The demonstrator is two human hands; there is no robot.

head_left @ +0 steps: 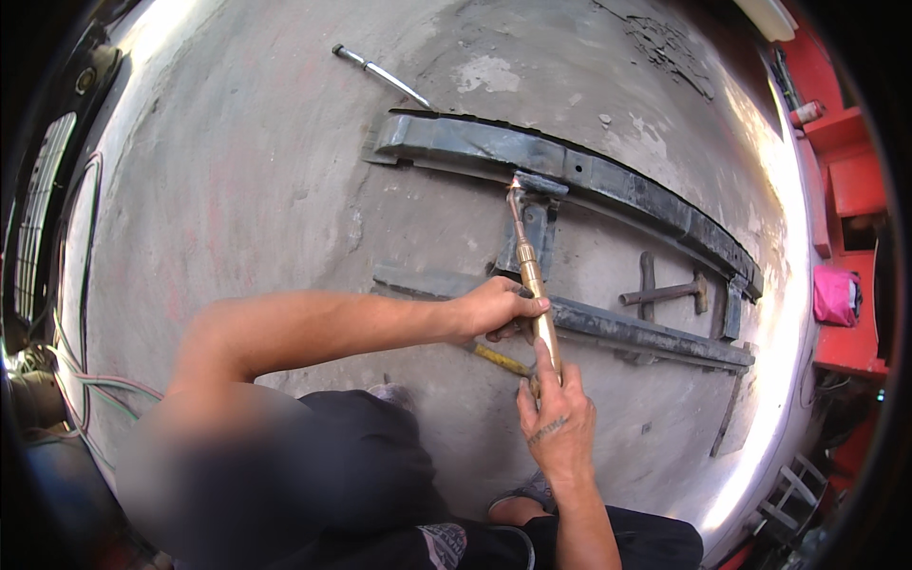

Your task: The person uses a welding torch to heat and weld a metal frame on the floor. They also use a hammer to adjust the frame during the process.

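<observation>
My left hand [499, 309] is closed around the middle of a brass gas torch [528, 261], its thumb lying across the top. Lower down, my right hand [560, 427] grips the rear of the torch, index finger stretched along it. The thin copper-coloured nozzle points away from me, its tip glowing orange beside a short bracket [539, 228]. That bracket stands between a long curved dark metal beam [456, 138] and a straighter metal bar [636, 328] nearer me. Whether the tip touches the metal, I cannot tell.
A hammer [670, 294] lies between beam and bar at the right. A yellow-handled tool [499, 358] lies below my left hand. Beyond the beam rests a chrome rod [385, 78]. Hoses [109, 382] run along the left; red shelving [845, 185] with a pink bag [834, 294] lines the right.
</observation>
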